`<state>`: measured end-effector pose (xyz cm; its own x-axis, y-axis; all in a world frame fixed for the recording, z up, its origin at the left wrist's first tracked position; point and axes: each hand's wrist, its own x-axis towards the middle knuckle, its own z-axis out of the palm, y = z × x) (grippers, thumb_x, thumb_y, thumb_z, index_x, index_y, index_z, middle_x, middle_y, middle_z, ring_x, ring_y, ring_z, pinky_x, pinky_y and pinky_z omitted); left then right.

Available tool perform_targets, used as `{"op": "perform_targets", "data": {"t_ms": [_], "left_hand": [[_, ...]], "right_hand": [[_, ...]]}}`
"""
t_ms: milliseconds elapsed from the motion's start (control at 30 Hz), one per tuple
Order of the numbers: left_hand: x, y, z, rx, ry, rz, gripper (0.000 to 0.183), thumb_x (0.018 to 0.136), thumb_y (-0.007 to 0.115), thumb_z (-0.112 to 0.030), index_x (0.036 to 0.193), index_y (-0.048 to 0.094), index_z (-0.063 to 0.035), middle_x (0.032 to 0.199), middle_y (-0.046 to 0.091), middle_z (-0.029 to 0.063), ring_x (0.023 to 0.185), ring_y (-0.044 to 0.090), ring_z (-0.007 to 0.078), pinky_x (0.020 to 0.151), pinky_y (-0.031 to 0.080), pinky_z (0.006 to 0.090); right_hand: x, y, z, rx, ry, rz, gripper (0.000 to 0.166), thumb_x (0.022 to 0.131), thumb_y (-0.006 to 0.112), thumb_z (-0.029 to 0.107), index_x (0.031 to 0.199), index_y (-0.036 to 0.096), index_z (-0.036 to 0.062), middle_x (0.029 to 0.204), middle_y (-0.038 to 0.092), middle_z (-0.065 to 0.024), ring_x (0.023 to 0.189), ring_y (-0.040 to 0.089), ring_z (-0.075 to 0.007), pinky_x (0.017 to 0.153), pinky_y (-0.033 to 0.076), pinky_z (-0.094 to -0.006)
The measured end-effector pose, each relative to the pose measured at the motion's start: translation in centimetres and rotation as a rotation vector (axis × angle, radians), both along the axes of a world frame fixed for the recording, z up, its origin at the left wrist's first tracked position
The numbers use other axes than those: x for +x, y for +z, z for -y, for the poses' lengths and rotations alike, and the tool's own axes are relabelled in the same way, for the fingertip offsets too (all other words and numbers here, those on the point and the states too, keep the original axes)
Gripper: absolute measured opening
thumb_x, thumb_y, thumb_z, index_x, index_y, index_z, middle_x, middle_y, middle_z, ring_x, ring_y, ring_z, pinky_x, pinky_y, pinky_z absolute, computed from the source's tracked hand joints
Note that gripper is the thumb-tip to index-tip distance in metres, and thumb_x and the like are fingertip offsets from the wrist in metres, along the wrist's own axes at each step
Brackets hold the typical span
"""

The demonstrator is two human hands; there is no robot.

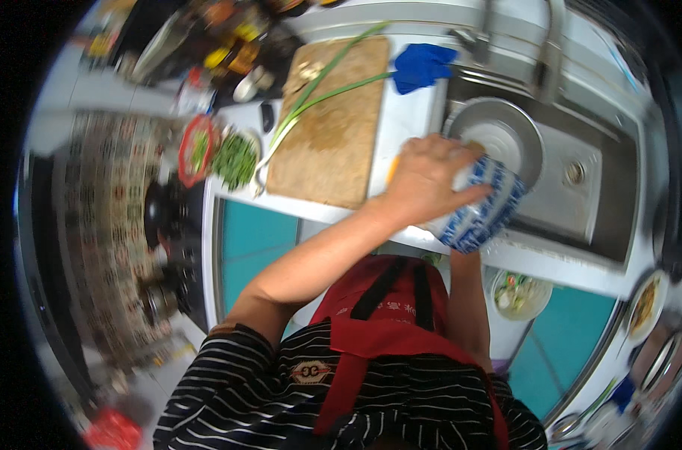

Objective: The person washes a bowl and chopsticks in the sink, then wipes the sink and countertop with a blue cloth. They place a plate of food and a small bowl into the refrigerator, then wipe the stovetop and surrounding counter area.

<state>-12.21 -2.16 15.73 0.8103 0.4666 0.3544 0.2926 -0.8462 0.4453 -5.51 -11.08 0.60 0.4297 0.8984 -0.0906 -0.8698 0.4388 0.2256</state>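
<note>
A blue-and-white patterned bowl (484,205) is tilted over the near edge of the sink. My left hand (425,180) grips its rim, the thumb lying against the patterned side. Something yellow (393,169) shows beside the left fingers; what it is I cannot tell. My right forearm (469,298) reaches up from below to the underside of the bowl, which hides the right hand. Just beyond the bowl, a round metal basin (529,132) stands in the stainless-steel sink (566,211), appearing to hold some water.
Left of the sink lies a wooden cutting board (330,160) with a long green onion (338,59) and peeled garlic (310,70). A blue cloth (422,67) is by the faucet (481,42). Chopped greens (234,160) and a red-rimmed basket (192,179) sit farther left; a bin of scraps (521,298) stands below.
</note>
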Motion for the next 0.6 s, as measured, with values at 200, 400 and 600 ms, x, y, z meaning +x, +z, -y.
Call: {"op": "perform_targets", "data": {"t_ms": [200,400,600], "left_hand": [[-5.9,-0.6,-0.5,-0.145,0.125,0.121,0.038,0.068,0.065,-0.035,0.094,0.061,-0.0078,0.094,0.060,0.0120,0.089,0.056,0.0279,0.078,0.041,0.0369],[-14.2,-0.8,-3.6,-0.480,0.130,0.407,0.035,0.073,0.063,-0.025,0.101,0.057,-0.0042,0.107,0.054,0.0174,0.099,0.053,0.0302,0.088,0.039,0.0373],[-24.4,-5.0,-3.7,-1.430,-0.032,0.708,0.049,0.084,0.051,-0.023,0.125,0.036,-0.0014,0.118,0.044,0.0097,0.112,0.039,0.0161,0.095,0.031,0.0297]], "right_hand": [[-4.0,-0.2,-0.5,-0.032,0.123,0.033,0.042,0.076,0.063,0.017,0.114,0.050,0.0034,0.107,0.057,-0.0127,0.098,0.056,-0.0247,0.084,0.048,-0.0400],[-7.4,0.1,0.7,-0.167,0.115,0.106,0.042,0.076,0.063,0.016,0.113,0.050,0.0032,0.106,0.057,-0.0128,0.097,0.056,-0.0247,0.084,0.048,-0.0396],[-15.1,1.1,3.5,-0.361,0.028,0.174,0.042,0.075,0.063,0.015,0.113,0.050,0.0030,0.106,0.057,-0.0128,0.097,0.056,-0.0246,0.083,0.048,-0.0393]]}}
